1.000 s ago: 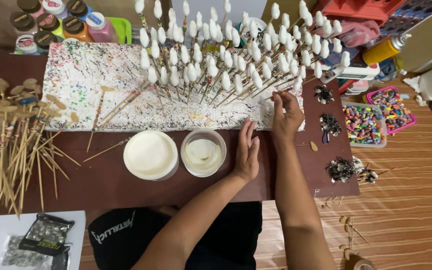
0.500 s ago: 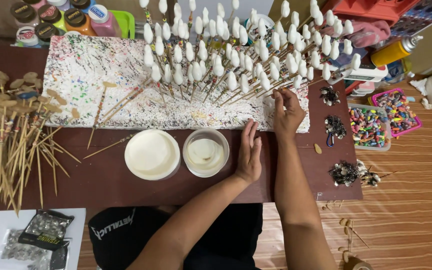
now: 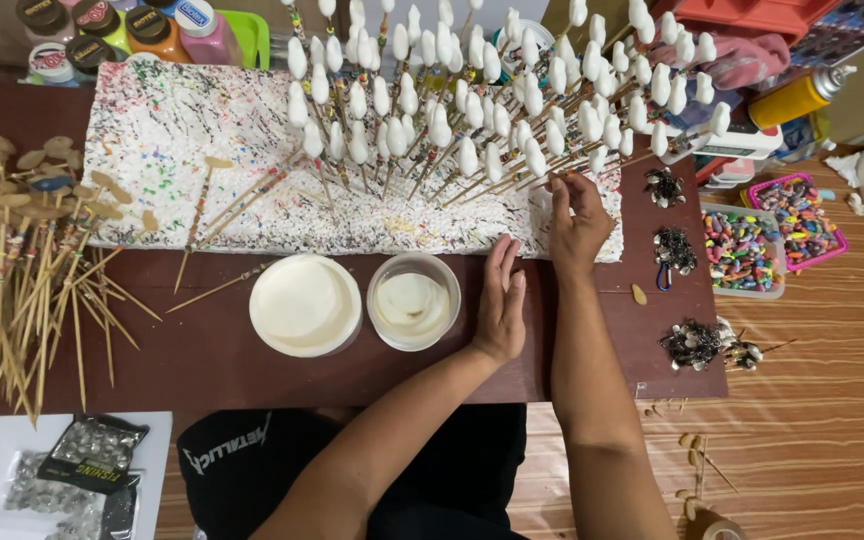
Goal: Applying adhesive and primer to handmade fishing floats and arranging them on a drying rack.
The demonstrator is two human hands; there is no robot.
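My right hand (image 3: 577,215) reaches to the right end of a paint-speckled white foam board (image 3: 182,130), and its fingertips pinch the lower end of one white-tipped stick (image 3: 560,165). Many such sticks (image 3: 432,120) stand slanted in the board. My left hand (image 3: 502,300) lies flat and open on the dark brown table (image 3: 202,370), palm down, just right of a round tub of white paint (image 3: 413,300). A white lid (image 3: 305,305) lies left of the tub.
Bare wooden sticks (image 3: 22,260) are heaped at the left. Paint jars (image 3: 132,25) stand at the back left. Bead trays (image 3: 752,250), metal clip clusters (image 3: 672,250) and a yellow spray can (image 3: 797,97) are on the right. Plastic packets (image 3: 82,460) lie at the bottom left.
The view has shifted slightly. My right hand stays at the sticks with small finger movements, and my left hand rests in the same spot.
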